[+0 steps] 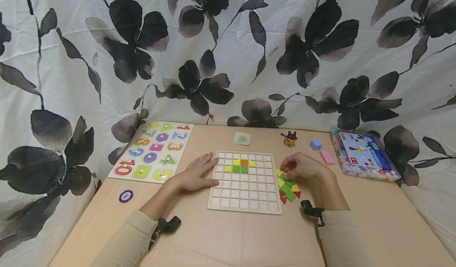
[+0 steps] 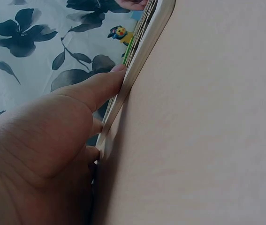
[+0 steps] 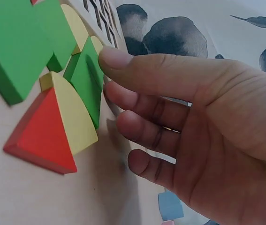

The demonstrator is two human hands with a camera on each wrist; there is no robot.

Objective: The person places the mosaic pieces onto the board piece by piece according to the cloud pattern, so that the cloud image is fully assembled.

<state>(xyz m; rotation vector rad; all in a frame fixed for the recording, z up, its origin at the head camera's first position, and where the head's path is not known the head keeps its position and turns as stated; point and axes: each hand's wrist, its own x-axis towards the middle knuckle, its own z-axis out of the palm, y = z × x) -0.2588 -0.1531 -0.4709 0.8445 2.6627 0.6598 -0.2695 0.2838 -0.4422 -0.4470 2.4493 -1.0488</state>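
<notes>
At the left of the frame a number puzzle board [image 1: 153,150] lies on the worktop [image 1: 228,235], with a round purple token [image 1: 126,196] below it. Next comes the left hand [image 1: 196,174], fingers straight and flat, pressed against the left edge of the wooden grid board [image 1: 246,201]; the left wrist view shows its fingertips [image 2: 116,70] touching that edge. In the board's upper rows a few tiles [image 1: 240,166] are already seated: orange, green and yellow. Just right of the board lies a loose heap of green, yellow and red shape pieces [image 1: 289,189]. The right hand [image 1: 303,168] hovers over it, fingers loosely bent and narrow; in the right wrist view its fingertips [image 3: 116,58] sit at a green piece [image 3: 88,82], though I can't tell whether they grip it. Further right are a blue block [image 1: 315,144], a pink block [image 1: 326,157] and a bead box [image 1: 363,156]. The pieces overlap, so I'd guess lifting one could drag its neighbours or scatter them, and the board could slide if the left hand eases.
</notes>
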